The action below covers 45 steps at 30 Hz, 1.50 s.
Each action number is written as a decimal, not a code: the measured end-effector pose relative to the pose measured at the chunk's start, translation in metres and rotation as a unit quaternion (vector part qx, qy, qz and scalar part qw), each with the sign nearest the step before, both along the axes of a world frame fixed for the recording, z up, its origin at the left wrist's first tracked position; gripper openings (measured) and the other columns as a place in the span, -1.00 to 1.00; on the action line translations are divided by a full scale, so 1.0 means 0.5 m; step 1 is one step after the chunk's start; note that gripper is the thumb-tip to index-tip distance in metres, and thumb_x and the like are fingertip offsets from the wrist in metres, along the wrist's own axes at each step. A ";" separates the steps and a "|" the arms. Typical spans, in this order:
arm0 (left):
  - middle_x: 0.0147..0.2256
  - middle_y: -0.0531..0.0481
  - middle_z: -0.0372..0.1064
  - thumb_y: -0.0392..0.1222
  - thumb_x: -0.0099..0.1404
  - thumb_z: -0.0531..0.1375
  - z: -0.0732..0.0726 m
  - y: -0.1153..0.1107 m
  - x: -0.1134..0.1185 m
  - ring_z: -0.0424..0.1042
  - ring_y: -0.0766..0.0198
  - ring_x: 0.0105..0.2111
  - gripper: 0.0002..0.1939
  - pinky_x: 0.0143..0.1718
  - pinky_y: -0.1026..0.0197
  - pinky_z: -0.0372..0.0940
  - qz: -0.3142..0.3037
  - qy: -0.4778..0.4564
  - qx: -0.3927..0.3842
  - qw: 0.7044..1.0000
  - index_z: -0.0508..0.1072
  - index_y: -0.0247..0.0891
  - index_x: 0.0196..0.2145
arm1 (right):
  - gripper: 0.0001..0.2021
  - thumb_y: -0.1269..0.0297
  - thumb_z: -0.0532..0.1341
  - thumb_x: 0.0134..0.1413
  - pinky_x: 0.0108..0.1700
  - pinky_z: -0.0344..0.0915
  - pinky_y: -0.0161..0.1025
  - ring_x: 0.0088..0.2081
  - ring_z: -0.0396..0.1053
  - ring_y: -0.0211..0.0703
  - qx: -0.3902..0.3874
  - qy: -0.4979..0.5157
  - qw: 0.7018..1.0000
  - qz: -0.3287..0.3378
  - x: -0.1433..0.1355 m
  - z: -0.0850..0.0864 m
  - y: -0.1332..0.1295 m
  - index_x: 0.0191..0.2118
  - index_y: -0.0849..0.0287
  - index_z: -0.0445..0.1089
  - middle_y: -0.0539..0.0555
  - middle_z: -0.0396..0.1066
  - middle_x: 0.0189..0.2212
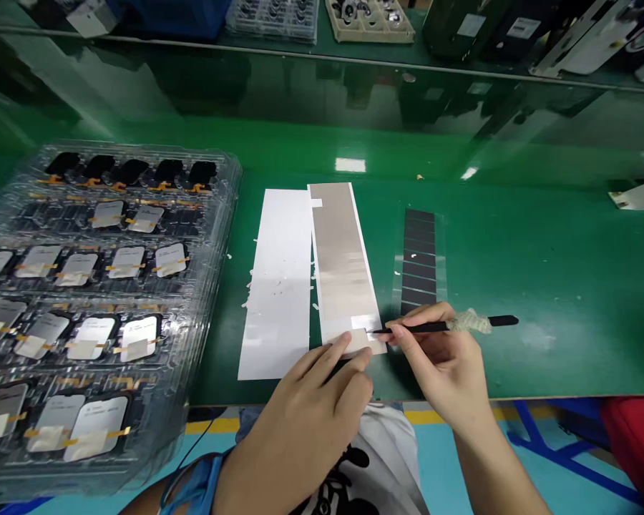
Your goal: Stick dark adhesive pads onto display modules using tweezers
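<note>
The right hand's (434, 350) fingers pinch a black tool (426, 328); the left hand's (322, 408) fingers, slightly apart, press the grey strip (343, 265).

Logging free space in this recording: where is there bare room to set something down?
Widest: the green bench right of the dark strips and black tool, barring specks. Another patch lies beyond the white sheet and beige sheet. Crowded: around the left hand and right hand, and across the parts tray.
</note>
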<state>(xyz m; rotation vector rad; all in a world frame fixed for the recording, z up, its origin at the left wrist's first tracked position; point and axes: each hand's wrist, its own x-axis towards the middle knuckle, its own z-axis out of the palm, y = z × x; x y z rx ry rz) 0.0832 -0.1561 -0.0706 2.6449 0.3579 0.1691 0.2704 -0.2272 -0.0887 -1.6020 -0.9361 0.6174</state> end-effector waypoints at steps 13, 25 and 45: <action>-0.42 0.12 0.39 -0.07 0.55 -0.05 -0.001 0.020 0.034 0.30 0.40 -0.58 -0.91 -0.48 0.32 0.30 0.296 -0.238 -0.561 0.736 0.15 -0.08 -0.09 | -0.91 0.35 0.18 0.29 -0.39 0.59 -0.16 -0.28 0.56 -0.08 0.174 0.095 0.969 -0.150 -0.097 0.017 0.020 -0.22 0.03 0.23 0.03 0.35 -0.40; -0.37 0.12 0.36 -0.04 0.56 -0.04 -0.017 0.008 0.050 0.24 0.41 -0.50 -0.89 -0.37 0.31 0.26 0.252 -0.308 -0.610 0.685 0.17 -0.07 -0.06 | -0.84 0.47 0.12 0.30 -0.31 0.63 -0.13 -0.28 0.59 -0.10 0.213 0.108 0.963 -0.127 -0.128 0.013 0.044 -0.18 0.01 0.23 0.04 0.45 -0.35; -0.53 0.23 0.27 -0.08 0.50 0.09 -0.014 0.015 0.067 0.06 0.49 -0.65 -0.84 -0.62 0.43 0.04 0.301 -0.292 -0.538 0.731 0.13 -0.11 -0.18 | -0.84 0.52 0.25 0.19 -0.26 0.63 -0.14 -0.29 0.58 -0.13 0.258 0.071 0.940 -0.210 -0.055 0.019 0.018 -0.21 0.16 0.28 0.02 0.49 -0.34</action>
